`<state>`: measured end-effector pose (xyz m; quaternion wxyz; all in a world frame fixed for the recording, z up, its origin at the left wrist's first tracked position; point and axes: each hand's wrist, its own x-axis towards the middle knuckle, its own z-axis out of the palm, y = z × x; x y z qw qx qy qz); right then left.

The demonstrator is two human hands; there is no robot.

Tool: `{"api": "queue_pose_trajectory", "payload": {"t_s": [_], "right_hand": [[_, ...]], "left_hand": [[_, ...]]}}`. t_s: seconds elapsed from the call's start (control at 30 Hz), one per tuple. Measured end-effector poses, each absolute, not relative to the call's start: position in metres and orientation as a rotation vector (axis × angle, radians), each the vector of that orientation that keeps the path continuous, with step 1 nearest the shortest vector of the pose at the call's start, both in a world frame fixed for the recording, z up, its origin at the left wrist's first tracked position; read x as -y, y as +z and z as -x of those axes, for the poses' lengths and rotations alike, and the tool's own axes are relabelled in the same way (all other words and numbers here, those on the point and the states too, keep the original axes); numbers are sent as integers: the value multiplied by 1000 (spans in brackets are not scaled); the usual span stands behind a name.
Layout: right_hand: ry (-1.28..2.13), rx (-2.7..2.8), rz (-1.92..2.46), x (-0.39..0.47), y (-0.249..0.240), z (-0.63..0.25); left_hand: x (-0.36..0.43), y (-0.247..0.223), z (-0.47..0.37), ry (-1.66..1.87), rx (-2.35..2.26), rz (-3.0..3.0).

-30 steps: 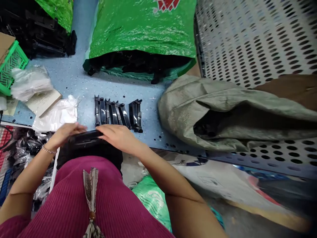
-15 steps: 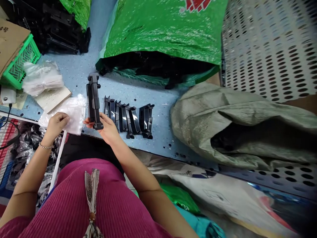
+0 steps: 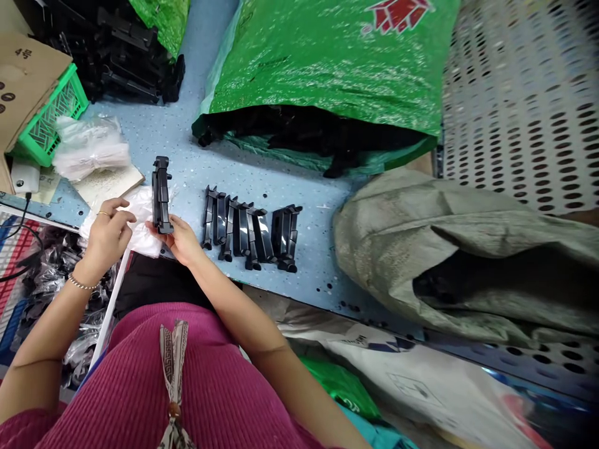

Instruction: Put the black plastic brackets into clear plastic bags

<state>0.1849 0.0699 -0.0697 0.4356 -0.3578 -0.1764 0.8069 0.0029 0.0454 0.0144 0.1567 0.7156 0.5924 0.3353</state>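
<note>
My right hand grips a long black plastic part, which looks like a bracket, by its near end and holds it upright over the bench. My left hand is at the left edge of a stack of clear plastic bags; its fingers are bent and apart, with nothing visible between them. The bracket hides part of the stack. To the right of my right hand, several similar black brackets lie side by side in a row on the blue speckled bench.
A green bag holding black parts lies open at the back. A grey-green sack is on the right. Black parts, a green basket and more clear bags occupy the left. Below is a bin of wrapped parts.
My right hand has carried the bracket left, nearer the stack of bags. My left hand has lifted slightly, and its pinched fingers have come apart. The view has shifted a little.
</note>
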Motion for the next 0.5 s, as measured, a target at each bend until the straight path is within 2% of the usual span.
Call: {"api": "queue_pose_trajectory", "payload": {"t_s": [0.1, 0.3, 0.5], "right_hand": [[1995, 463, 908, -68, -64, -191], [1919, 545, 848, -59, -42, -217], [2042, 535, 834, -60, -49, -204]], "left_hand": [[-53, 8, -5, 944, -1602, -1964], [-52, -29, -10, 935, -1506, -1240], [-46, -38, -14, 967, -1517, -1241]]}}
